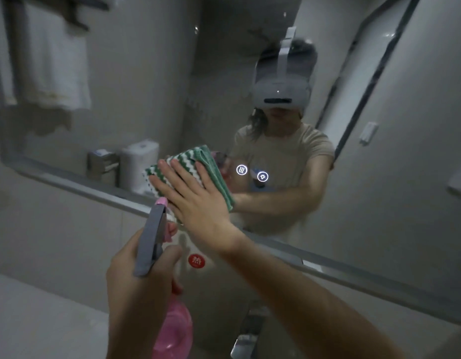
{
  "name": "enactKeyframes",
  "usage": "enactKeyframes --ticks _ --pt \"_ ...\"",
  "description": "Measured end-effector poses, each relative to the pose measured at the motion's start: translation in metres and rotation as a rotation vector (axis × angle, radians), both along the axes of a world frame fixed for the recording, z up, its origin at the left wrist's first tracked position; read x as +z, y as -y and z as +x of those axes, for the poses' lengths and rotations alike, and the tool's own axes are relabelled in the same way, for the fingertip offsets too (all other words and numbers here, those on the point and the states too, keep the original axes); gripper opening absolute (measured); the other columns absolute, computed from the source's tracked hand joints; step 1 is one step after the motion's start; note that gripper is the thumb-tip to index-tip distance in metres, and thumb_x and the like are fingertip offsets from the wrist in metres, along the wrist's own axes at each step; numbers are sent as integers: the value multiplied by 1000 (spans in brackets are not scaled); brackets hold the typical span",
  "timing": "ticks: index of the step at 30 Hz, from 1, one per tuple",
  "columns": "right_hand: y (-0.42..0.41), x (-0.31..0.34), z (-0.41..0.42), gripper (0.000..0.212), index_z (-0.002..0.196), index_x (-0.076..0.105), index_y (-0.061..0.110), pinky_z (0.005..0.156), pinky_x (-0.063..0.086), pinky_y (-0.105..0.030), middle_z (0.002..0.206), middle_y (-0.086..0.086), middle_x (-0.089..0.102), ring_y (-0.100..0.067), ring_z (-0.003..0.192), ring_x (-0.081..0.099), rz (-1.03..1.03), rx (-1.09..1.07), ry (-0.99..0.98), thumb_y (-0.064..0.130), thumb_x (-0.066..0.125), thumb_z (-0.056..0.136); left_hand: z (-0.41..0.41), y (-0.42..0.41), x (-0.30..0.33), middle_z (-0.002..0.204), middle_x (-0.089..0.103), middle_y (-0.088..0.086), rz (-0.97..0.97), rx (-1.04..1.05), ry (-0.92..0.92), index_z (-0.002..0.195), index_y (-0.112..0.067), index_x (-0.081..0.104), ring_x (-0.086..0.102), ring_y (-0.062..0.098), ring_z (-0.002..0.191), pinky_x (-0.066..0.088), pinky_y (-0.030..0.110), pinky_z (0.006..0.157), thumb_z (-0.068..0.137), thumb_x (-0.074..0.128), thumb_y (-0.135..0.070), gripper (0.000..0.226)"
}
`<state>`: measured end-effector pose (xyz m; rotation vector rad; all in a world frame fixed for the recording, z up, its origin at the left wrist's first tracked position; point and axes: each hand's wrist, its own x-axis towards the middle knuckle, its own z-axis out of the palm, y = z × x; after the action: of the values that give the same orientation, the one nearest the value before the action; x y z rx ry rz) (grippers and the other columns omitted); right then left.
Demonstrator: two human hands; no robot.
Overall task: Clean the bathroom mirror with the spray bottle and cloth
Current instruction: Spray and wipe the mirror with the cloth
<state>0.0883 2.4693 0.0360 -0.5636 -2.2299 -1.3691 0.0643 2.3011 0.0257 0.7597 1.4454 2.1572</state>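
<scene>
The wiping stage appears to be in hand. The right hand (195,200), fingers (172,174) straight and spread, presses the green-and-white cloth (195,161) flat against the mirror (146,86) near the centre of the frame, just above its lower edge. The left hand (136,275), at lower centre, has its fingers curled round the pink spray bottle (172,330), whose grey head points up toward the glass. Smears and a few droplets show toward the upper centre of the mirror, so spraying seems done at least in part, while most of the glass, judging by those marks, is yet to be wiped.
</scene>
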Motion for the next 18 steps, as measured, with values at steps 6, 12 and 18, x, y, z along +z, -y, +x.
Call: enactKeyframes --ticks 6,12,18 --pt "-11 53 55 53 149 33 26 117 -1 -46 156 -2 30 -20 144 22 73 46 -88 38 43 99 15 2 10 35 44 5 -3 -79 -2 72 -6 64 43 24 40 33 18 31 80 60 10 18" --pt "-15 69 152 49 148 36 30 117 7 -50 155 -1 28 -20 144 22 133 1 -341 43 42 101 53 -4 22 42 51 3 38 -166 9 71 -17 67 43 18 30 33 17 32 57 58 -14 17" --pt "-23 32 245 58 154 16 29 117 -1 -52 161 2 -1 -18 148 -2 112 -130 -477 46 38 102 96 -18 22 37 42 -5 -2 -223 -72 76 -14 69 41 20 36 37 28 41 70 64 -5 12"
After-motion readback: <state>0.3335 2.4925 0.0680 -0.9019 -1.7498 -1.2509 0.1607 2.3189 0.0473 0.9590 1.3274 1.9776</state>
